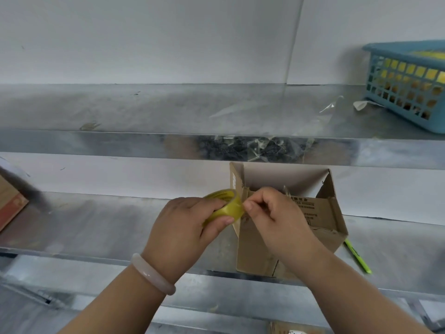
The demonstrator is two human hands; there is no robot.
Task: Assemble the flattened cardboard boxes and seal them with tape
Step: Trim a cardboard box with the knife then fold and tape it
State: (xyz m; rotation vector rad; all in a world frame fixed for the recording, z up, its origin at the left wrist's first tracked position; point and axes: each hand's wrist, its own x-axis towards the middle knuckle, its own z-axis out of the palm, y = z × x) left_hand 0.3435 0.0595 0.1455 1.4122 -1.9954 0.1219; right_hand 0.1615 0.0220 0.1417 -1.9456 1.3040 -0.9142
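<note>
Head view: the left hand (190, 222), with a pale bracelet (151, 273) on its wrist, holds a yellowish tape roll (226, 208). Its fingers (214, 204) are curled over the top of the roll and the thumb is pressed against the underside. The right hand (272, 213) meets the roll from the other side. Its fingers (256, 205) are curled, with thumb and forefinger pinching the roll's outer layer; whether a strip has been lifted cannot be told. The roll is held above the metal counter (96, 227), just in front of the left corner of a cardboard box (322, 213). The box stands on the counter near its front edge with its top open and flaps raised, and printed lettering shows on one panel. The right hand and wrist cover part of the box. A green pen (357, 259) lies on the counter just beside the box's right side. At the far left, part of another carton (9, 206) shows. Above, a metal shelf (144, 109) carries a blue plastic basket (407, 85) at its right end. Clear tape scraps (265, 145) cling to the shelf's front edge.
</note>
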